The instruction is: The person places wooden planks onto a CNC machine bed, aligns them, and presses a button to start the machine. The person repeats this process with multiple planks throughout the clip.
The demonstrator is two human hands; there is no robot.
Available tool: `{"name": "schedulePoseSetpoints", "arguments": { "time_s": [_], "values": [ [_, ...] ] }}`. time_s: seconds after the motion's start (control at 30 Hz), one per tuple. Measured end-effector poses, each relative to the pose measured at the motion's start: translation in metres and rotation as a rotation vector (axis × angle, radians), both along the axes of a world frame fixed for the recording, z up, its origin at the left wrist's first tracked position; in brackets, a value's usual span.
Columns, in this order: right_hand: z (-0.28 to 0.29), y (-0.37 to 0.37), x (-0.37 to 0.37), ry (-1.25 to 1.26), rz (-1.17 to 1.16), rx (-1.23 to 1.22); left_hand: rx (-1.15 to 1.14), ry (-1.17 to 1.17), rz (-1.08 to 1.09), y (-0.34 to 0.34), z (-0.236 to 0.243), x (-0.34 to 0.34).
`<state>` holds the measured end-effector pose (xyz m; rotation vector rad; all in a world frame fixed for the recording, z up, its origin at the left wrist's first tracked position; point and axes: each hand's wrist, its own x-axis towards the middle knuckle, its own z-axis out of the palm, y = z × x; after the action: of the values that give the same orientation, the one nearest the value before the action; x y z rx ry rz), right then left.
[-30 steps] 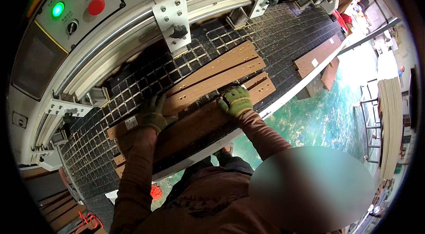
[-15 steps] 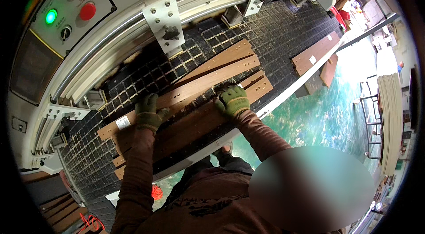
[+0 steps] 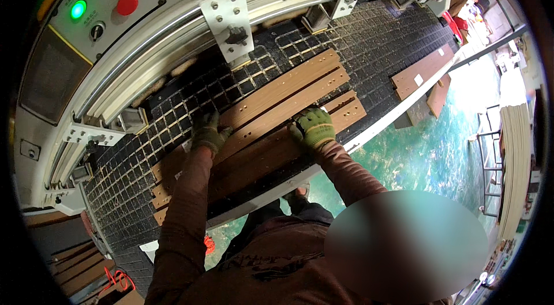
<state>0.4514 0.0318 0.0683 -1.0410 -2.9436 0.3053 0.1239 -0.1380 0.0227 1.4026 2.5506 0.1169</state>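
Several long brown wooden boards with drilled holes lie side by side on a black gridded machine bed. My left hand (image 3: 209,135), in a dark green glove, rests at the far edge of the farthest board (image 3: 277,87), thumb spread apart from the fingers. Beside that board lies a second board (image 3: 288,106), parallel to it with a narrow gap. My right hand (image 3: 314,128), gloved in green, bends its fingers over the far edge of the nearer boards (image 3: 259,159). White labels on the boards are partly covered by my left hand and arm.
Along the far side runs a rail with white clamp plates (image 3: 228,25). A control panel (image 3: 109,10) with red buttons and a lit green one is at upper left. More brown boards (image 3: 424,71) lie at the bed's right end. A stack of pale panels (image 3: 512,161) stands right.
The two far boards have shifted and now lie parallel, with their right ends closer to level. My left hand has moved slightly with them; the whole view has shifted a little.
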Motion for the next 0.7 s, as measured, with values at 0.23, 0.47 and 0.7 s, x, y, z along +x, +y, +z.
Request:
{"name": "schedulePoseSetpoints", "arguments": {
  "time_s": [0.23,0.47,0.7],
  "values": [
    [0.012,-0.004,-0.005,-0.004,-0.024,-0.031,-0.114,-0.41,0.086,0.017,0.001,-0.014],
    [0.002,-0.001,-0.002,-0.055,-0.031,-0.02,-0.045,-0.412,-0.076,0.019,0.013,-0.043],
    [0.004,-0.002,0.001,-0.02,-0.01,-0.004,-0.138,-0.614,-0.244,0.008,0.033,-0.086]
  ]
}}
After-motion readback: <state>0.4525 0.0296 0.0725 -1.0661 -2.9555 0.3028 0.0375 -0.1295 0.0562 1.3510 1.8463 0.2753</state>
